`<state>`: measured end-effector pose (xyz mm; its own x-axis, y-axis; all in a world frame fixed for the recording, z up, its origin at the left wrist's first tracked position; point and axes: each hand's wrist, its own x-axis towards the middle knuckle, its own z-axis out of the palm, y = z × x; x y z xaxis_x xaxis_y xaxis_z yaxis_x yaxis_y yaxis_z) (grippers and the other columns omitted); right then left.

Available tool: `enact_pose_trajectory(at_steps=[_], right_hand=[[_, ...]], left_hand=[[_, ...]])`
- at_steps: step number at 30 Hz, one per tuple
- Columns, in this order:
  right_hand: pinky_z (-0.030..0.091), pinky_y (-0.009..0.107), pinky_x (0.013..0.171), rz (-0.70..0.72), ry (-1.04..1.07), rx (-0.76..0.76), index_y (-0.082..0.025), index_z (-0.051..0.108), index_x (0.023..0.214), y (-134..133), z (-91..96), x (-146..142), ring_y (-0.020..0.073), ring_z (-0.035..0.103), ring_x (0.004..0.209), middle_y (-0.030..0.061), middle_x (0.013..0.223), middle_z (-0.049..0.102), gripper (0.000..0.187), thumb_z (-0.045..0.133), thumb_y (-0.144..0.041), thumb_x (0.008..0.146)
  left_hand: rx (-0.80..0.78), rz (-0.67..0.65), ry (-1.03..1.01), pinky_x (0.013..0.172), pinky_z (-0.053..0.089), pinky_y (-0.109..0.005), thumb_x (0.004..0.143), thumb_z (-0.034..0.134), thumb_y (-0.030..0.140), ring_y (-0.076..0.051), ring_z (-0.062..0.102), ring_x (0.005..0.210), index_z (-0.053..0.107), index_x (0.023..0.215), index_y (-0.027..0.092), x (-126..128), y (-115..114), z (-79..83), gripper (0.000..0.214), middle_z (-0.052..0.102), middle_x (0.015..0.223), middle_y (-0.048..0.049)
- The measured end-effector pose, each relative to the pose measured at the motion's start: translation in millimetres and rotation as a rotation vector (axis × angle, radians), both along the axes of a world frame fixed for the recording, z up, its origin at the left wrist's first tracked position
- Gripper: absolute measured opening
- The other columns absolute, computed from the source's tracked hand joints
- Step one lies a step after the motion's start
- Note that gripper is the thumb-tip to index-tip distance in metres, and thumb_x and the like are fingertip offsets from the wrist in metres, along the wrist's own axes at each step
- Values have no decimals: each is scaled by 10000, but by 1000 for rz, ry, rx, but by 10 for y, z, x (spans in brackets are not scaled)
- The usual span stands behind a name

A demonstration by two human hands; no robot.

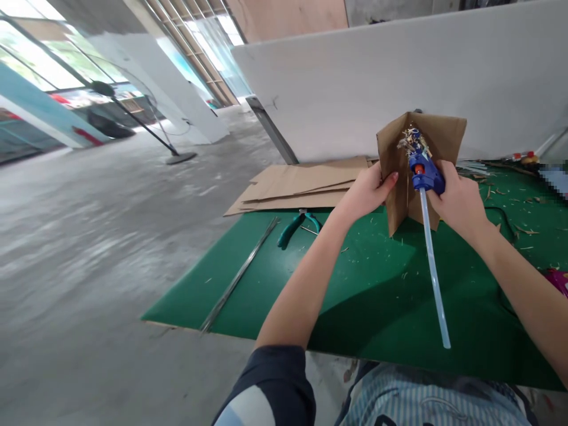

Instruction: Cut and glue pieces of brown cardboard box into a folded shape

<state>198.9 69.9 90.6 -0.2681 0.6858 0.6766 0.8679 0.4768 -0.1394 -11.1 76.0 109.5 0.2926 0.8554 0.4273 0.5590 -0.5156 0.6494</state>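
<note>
Pinching left edge of light, bendy folded brown cardboard (446, 139), left hand (368, 194) fingers closed; right hand (461, 204) fingers grip rigid blue glue gun (426, 174).

The scene is taken by one camera worn on the head, held above the near edge of the green mat (377, 307) and aimed forward and down, with the person's own sleeve (270, 384) at the bottom edge. The left hand (368, 192) on the folded cardboard (444, 136) and the right hand (459, 201) around the blue glue gun (426, 171) are seen from close by. The frame is rolled, with the concrete floor (89, 266) taken in widely on the left and the white partition (399, 71) across the top.
</note>
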Motion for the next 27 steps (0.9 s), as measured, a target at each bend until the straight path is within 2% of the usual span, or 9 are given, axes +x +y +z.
enact_pose_trajectory(at_steps=[8,13,20,27], right_hand=[[377,297,555,-2,12,-28,-126,475,1217,-22,34,-79,226,613,639,133,918,692,445,416,-438,906],[399,307,561,22,71,-16,-125,475,1217,-3,51,-109,236,616,650,136,905,689,469,378,-471,916],[414,324,584,5,100,-40,-120,488,1173,-32,117,-194,231,605,641,138,874,673,462,355,-481,917],[385,314,565,-7,55,-66,-125,480,1121,-9,74,-176,223,591,626,124,829,648,412,366,-465,918]], left_hand=[[-44,-10,-16,428,440,-253,933,442,320,-121,563,485,418,843,208,5,-12,12,145,509,659,12],[-17,-17,-2,425,449,-239,932,437,312,-102,531,454,405,813,208,1,-13,29,161,458,618,31],[-31,-64,-41,459,498,-249,928,458,335,-124,571,538,479,876,202,-18,-16,15,144,535,673,0],[-45,-46,6,441,487,-260,931,442,334,-120,565,507,463,883,202,-26,-17,35,142,522,689,-1]])
